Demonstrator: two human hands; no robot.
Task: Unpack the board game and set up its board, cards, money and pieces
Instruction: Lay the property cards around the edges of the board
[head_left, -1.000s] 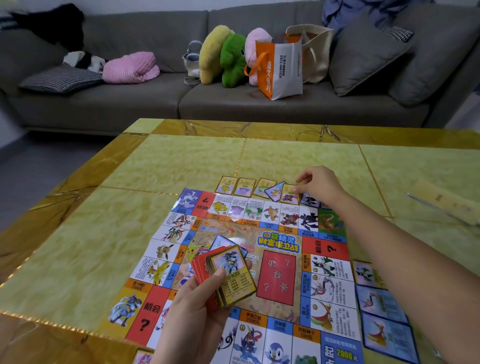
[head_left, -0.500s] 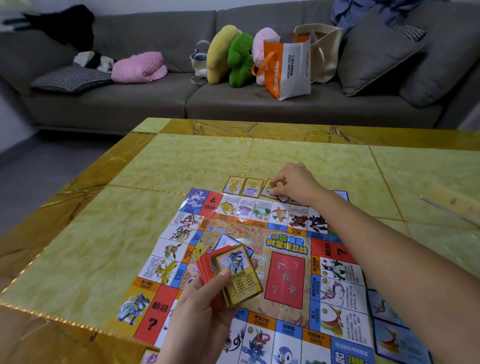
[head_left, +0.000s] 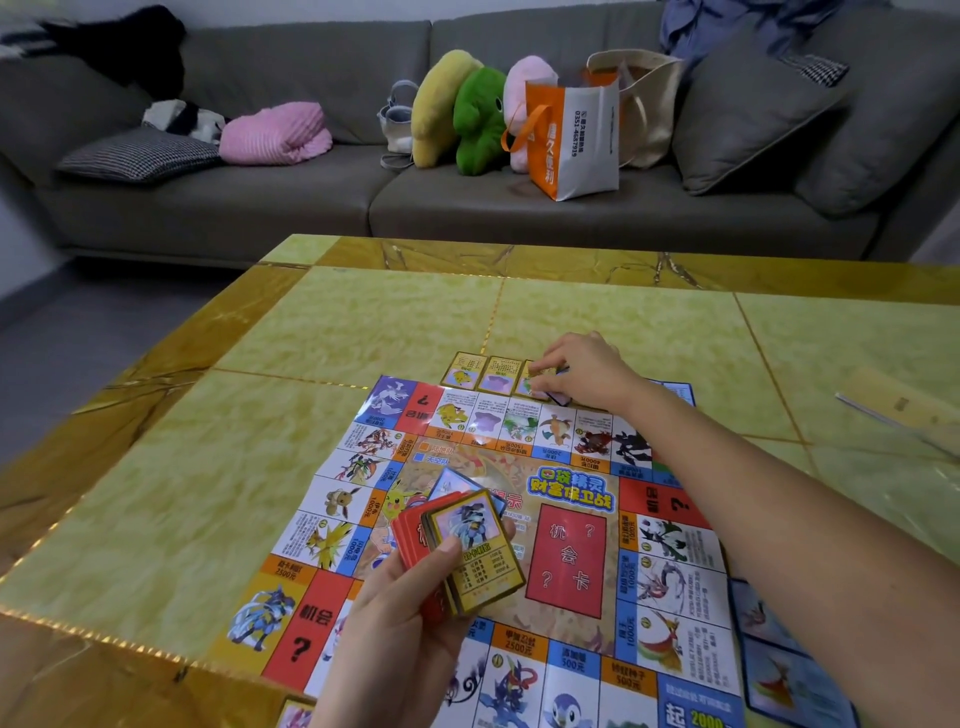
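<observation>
At the near edge of the table (head_left: 363, 322), the left hand (head_left: 410, 618) grips a stack of cards (head_left: 467, 551). Its thumb lies across the top yellow-bordered card and its fingers curl under the stack, where red-backed cards fan out to the left. The stack hangs just above the game board (head_left: 566, 556), which lies flat and unfolded near the table's near edge. Larger blue-bordered cards (head_left: 769, 649) lie just beside the board's right edge.

The right hand (head_left: 576, 371) reaches over the board to its far edge, where a row of small cards (head_left: 483, 371) lies on the table, touching that edge. The hand's fingers are curled, with their tips on the third card in the row, and a blue-edged card (head_left: 560, 399) shows under the palm. I cannot tell whether it is pinching a card.

A pale flat strip (head_left: 904, 410), too blurred to name, lies near the table's right edge. Beyond the table stands a grey sofa (head_left: 260, 208) carrying an orange-and-white bag (head_left: 576, 140), plush toys (head_left: 478, 119) and a pink blanket (head_left: 275, 132).
</observation>
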